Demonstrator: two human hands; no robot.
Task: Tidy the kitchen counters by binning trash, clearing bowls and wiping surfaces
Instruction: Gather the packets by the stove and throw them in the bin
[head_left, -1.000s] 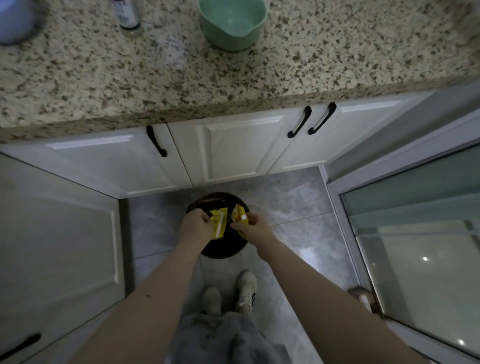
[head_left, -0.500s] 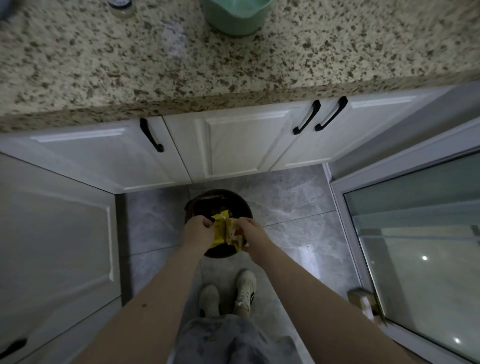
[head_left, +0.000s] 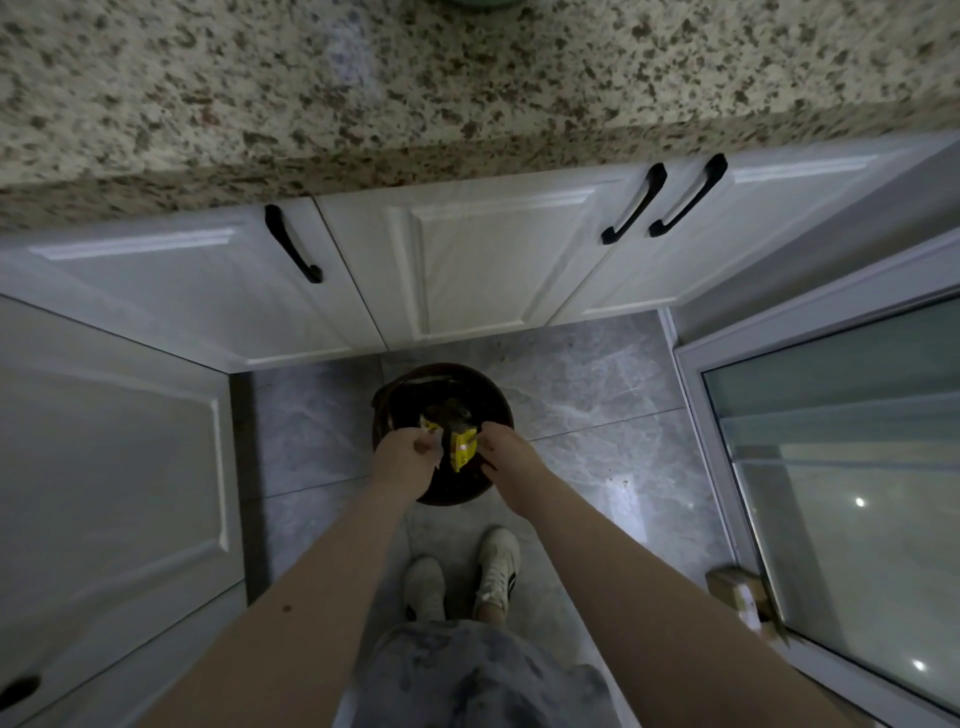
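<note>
The speckled counter (head_left: 467, 93) runs along the top, white cabinets (head_left: 498, 260) under it; on the floor before them sits the dark round bin (head_left: 493, 400). Above its near rim the left hand (head_left: 402, 460) pinches a yellow wrapper (head_left: 430, 427) and the right hand (head_left: 506, 452) pinches a second wrapper (head_left: 462, 449), fingers curled. Both hang close to that rim, so a careless release could likely drop them onto the tiles (head_left: 597, 395)

Hands (head_left: 452, 454) hold yellow wrappers (head_left: 461, 450) over dark bin (head_left: 498, 410).
</note>
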